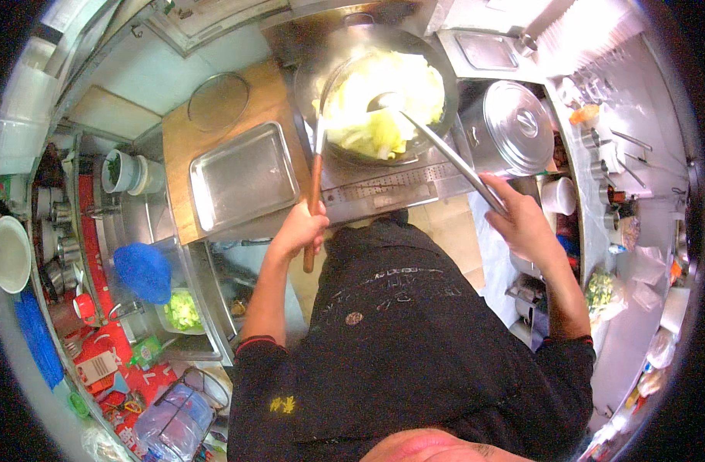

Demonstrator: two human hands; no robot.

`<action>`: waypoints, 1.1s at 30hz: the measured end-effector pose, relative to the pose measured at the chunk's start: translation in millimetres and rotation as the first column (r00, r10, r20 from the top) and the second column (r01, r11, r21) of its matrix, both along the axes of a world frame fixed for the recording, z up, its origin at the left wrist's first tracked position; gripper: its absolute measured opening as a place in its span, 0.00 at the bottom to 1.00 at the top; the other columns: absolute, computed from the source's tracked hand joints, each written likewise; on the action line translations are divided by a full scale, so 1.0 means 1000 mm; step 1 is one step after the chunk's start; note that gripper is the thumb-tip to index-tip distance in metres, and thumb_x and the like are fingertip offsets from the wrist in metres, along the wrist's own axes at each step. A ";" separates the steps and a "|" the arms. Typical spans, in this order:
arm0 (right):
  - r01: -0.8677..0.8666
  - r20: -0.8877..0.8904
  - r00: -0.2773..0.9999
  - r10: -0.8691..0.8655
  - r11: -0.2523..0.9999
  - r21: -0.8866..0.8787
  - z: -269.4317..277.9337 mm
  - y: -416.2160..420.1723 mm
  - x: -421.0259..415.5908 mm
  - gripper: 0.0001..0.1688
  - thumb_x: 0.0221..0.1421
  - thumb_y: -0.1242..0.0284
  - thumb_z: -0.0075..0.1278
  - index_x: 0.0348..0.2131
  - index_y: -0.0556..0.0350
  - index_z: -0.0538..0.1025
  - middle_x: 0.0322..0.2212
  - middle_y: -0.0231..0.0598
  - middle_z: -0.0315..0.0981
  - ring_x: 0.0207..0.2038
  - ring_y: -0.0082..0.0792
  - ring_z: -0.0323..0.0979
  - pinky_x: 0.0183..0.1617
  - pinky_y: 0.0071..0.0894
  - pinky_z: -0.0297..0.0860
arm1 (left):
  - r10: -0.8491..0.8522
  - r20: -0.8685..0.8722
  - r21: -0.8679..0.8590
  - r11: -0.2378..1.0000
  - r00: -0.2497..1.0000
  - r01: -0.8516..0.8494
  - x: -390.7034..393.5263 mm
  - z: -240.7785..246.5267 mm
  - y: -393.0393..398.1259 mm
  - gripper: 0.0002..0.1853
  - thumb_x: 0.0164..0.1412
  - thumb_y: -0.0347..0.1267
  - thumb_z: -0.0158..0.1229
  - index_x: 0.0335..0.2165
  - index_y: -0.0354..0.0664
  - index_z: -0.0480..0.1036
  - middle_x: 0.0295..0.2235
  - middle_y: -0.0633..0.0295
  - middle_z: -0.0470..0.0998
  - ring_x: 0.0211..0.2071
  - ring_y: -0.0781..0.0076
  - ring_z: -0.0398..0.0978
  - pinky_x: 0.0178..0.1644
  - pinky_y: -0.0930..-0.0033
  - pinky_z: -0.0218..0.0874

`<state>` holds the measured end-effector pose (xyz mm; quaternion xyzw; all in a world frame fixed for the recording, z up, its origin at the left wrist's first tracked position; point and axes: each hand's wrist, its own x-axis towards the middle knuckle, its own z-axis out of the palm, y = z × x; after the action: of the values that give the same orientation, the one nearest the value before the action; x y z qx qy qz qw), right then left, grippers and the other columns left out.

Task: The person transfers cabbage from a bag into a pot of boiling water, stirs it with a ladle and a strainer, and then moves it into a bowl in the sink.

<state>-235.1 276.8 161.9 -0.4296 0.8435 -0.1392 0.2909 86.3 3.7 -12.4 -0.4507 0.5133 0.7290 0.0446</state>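
Observation:
A large dark wok (449,86) stands on the stove, full of pale yellow-green leafy vegetable (387,136), partly washed out by glare and steam. My left hand (301,231) grips the wooden handle (316,185) of a round tool whose rim reaches into the wok's left side; its head is hard to make out, perhaps a strainer. In my right hand (517,219) is the metal handle of a ladle (450,159), its bowl resting among the vegetable near the wok's middle.
Left of the wok, a rectangular metal tray (245,179) lies on a wooden board (179,144). A lidded steel pot (517,127) stands to the right. Farther left are a sink with a blue basket (142,271) and a container of chopped greens (184,312). Shelving lines the right side.

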 end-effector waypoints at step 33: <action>-0.026 -0.175 0.984 0.031 0.999 0.028 -0.207 -0.052 -0.094 0.19 0.67 0.59 0.56 0.52 0.44 0.81 0.37 0.53 0.84 0.40 0.61 0.82 0.45 0.63 0.75 | 0.215 0.087 -0.070 0.975 0.973 -0.209 -0.065 -0.002 0.006 0.12 0.63 0.23 0.57 0.41 0.47 0.63 0.20 0.68 0.65 0.14 0.76 0.64 0.15 0.65 0.61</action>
<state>-328.7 224.9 -45.5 -0.4485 0.8613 -0.0857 0.2228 21.5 9.3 -14.6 -0.5378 0.4813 0.6918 -0.0232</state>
